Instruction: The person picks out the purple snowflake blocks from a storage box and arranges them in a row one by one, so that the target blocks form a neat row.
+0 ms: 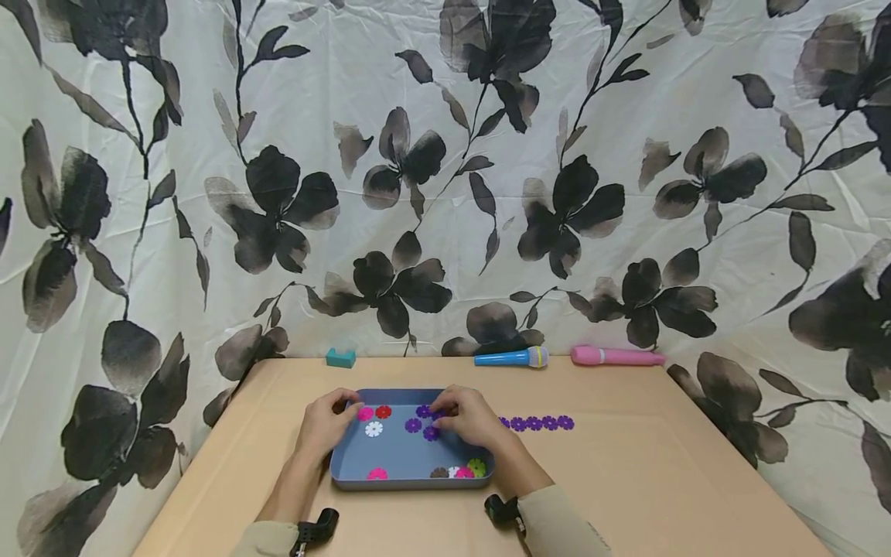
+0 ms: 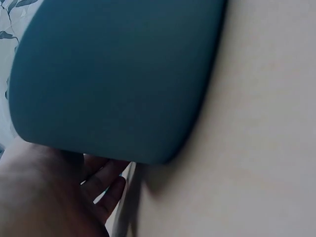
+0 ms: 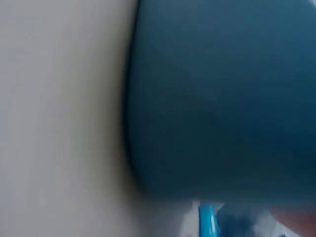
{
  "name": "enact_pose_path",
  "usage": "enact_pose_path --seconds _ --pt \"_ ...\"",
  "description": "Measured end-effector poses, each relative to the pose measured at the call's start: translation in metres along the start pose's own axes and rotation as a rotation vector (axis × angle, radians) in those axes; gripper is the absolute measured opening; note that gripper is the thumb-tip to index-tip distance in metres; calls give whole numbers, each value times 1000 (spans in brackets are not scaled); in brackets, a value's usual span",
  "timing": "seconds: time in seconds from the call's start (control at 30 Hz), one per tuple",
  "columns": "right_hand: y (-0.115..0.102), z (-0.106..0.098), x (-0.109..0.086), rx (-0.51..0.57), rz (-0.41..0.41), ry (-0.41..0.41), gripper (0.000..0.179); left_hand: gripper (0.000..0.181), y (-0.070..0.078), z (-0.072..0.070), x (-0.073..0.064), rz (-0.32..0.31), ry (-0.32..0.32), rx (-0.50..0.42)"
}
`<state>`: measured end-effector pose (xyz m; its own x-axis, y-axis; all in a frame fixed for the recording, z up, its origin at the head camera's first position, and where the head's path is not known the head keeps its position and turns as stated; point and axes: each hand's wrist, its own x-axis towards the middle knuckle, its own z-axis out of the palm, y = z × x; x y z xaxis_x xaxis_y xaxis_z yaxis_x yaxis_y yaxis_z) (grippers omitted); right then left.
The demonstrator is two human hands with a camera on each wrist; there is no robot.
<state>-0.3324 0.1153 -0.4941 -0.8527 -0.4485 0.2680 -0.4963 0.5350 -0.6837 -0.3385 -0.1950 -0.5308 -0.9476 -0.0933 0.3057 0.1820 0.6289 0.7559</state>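
A shallow blue-grey tray (image 1: 390, 456) lies on the table, holding flower-shaped pieces. My left hand (image 1: 326, 422) grips its left rim near the back corner, thumb over the edge; in the left wrist view my left hand (image 2: 44, 187) is partly hidden behind the tray wall (image 2: 113, 89). Inside the tray, my right hand (image 1: 468, 416) pinches a purple flower piece between thumb and forefinger. Beside those fingertips lie more purple flower pieces (image 1: 414, 425). Near my left thumb are a pink piece (image 1: 365, 415), a red piece (image 1: 384, 412) and a white piece (image 1: 373, 428).
A row of purple flower pieces (image 1: 534, 423) runs to the right of the tray. Along the table's back edge stand a teal block (image 1: 341, 357), a blue toy microphone (image 1: 511, 357) and a pink one (image 1: 616, 356). Behind hangs a floral curtain (image 1: 487, 232).
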Motion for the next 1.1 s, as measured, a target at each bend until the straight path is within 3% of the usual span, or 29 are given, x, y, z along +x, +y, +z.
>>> enact_pose_path --seconds 0.3,0.57,0.8,1.1 --pt "20 -47 -25 78 82 73 23 18 -3 3 2 -25 0 -84" --pt "56 -86 -48 100 117 226 24 18 -4 2 2 -35 -28 -121" --pt "79 -114 -61 68 180 326 26 27 -8 -7 0 -33 -128 -172" --pt "109 -140 -83 49 266 327 27 41 -15 -13 0 -16 -205 -228"
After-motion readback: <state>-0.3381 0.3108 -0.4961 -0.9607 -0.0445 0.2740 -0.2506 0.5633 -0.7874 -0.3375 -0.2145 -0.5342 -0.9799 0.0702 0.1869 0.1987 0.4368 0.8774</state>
